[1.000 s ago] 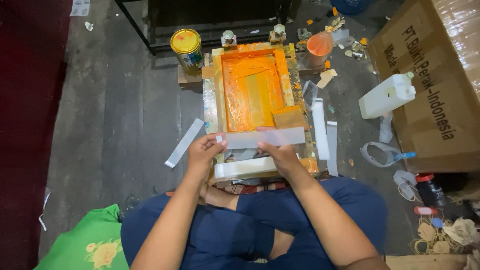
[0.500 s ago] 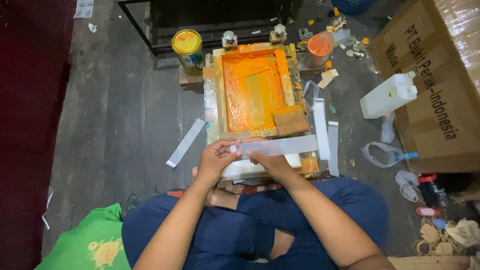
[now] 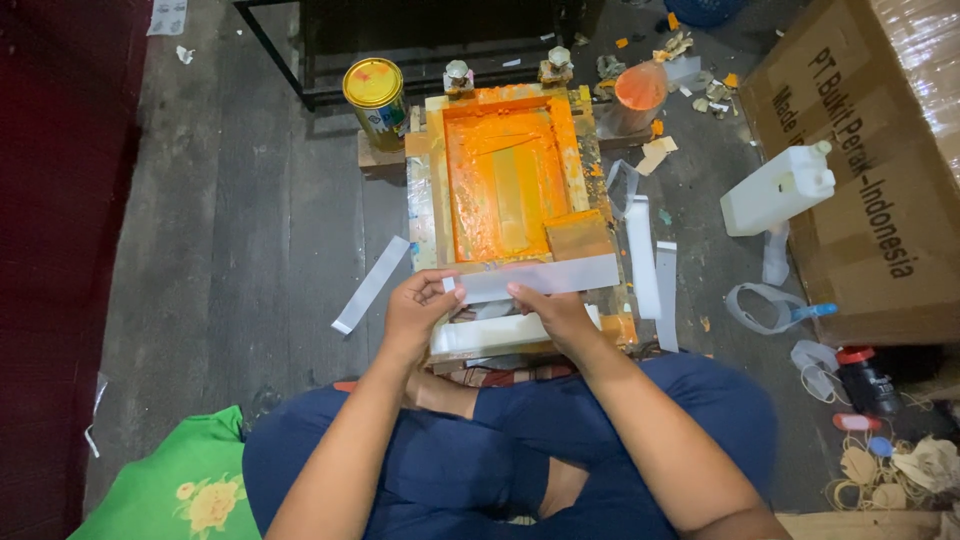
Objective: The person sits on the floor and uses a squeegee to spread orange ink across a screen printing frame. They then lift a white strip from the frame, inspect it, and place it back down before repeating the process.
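Observation:
I sit cross-legged on the floor before a wooden screen-printing frame coated in orange ink. My left hand and my right hand both pinch a long white strip, held flat across the frame's near edge. The left hand grips its left end; the right hand holds its lower edge near the middle. Under my hands lies a stack of white strips. A brown squeegee block rests in the frame's near right corner.
A yellow-lidded can stands at the frame's far left, an orange-stained cup at the far right. Loose white strips lie on the floor to the left and right. A white jerrycan and cardboard box stand on the right.
The strip has shifted right and slightly nearer me, now lying along the frame's near edge. My hands have closed in toward its left half.

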